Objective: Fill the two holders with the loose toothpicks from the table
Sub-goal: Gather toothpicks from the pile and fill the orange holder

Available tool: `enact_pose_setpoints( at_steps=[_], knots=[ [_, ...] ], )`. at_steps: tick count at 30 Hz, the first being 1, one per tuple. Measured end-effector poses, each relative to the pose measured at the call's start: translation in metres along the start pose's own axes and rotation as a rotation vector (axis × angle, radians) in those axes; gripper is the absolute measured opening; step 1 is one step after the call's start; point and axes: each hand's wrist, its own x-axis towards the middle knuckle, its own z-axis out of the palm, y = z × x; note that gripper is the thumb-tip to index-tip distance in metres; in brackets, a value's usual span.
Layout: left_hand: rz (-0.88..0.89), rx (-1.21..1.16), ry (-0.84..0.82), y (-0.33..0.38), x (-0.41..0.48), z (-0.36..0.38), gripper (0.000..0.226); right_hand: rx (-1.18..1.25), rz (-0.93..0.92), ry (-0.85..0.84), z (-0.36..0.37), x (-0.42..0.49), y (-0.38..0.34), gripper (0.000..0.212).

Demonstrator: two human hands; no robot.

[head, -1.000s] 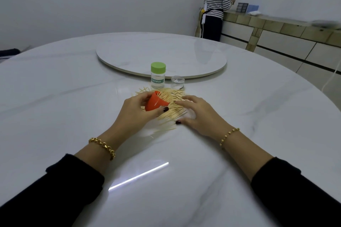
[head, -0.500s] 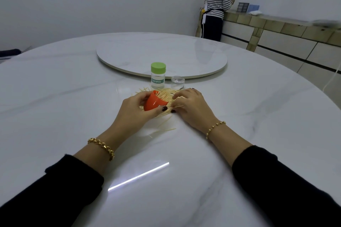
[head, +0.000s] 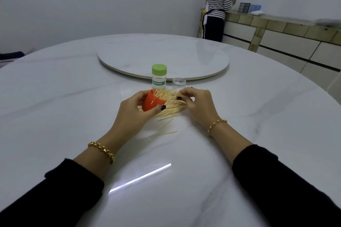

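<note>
1. The left hand (head: pixel 135 116) has its grip clamped on the red holder (head: pixel 153 103), with the thumb on the near side and the fingers round the far side. The holder is tilted with its mouth toward the far right, and toothpicks (head: pixel 161 94) stick out of it.
2. The right hand (head: pixel 198 103) is just right of the holder. Its fingers are curled and its grip is pinched on toothpicks at the far right end of the heap (head: pixel 173 108).
3. The heap lies on the bench (head: pixel 55 116) between the two hands and reaches under the red holder. A few stray sticks (head: pixel 167 132) lie nearer, apart from it.
4. Counted, there is one red holder, one clear bottle (head: pixel 159 79) with a green cap, and one small clear round piece (head: pixel 178 81) just right of the bottle. Both stand just beyond the heap. The toothpicks are too many to count. Each wrist carries one gold bracelet.
5. The red holder is smooth, glossy plastic and tapers like a cup. The bottle is a straight cylinder with a label reading TOOTHPICK. The sticks are thin, pale wood. The bench is round, white and polished with grey veins, and a round turntable (head: pixel 166 55) of the same look sits on it farther off.
</note>
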Motion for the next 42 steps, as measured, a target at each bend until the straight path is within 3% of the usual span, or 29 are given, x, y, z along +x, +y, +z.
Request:
enact_pose_setpoints(
  at_steps=[6, 12, 21, 30, 36, 42],
  knots=[
    [-0.005, -0.001, -0.058, -0.002, -0.001, 0.002, 0.055, 0.410, 0.210, 0.076, -0.004, 0.001, -0.019, 0.010],
    [0.021, 0.016, -0.082, -0.002, -0.002, 0.004, 0.051, 0.681, 0.249, 0.098, -0.006, 0.005, -0.050, 0.006],
    [0.049, 0.026, -0.068, -0.004, -0.002, 0.005, 0.051, 0.840, 0.307, 0.006, 0.003, -0.003, -0.068, 0.007],
    [0.051, 0.001, -0.076, 0.000, -0.003, 0.003, 0.048, 0.617, 0.195, 0.007, 0.017, -0.015, -0.060, 0.027],
    [0.125, 0.072, -0.117, 0.002, -0.005, 0.004, 0.045, 0.288, 0.059, -0.168, 0.026, -0.023, -0.068, 0.060],
    [0.135, 0.048, -0.115, 0.007, -0.007, 0.004, 0.043, 0.160, 0.029, -0.146, 0.021, -0.018, -0.065, 0.053]
  ],
)
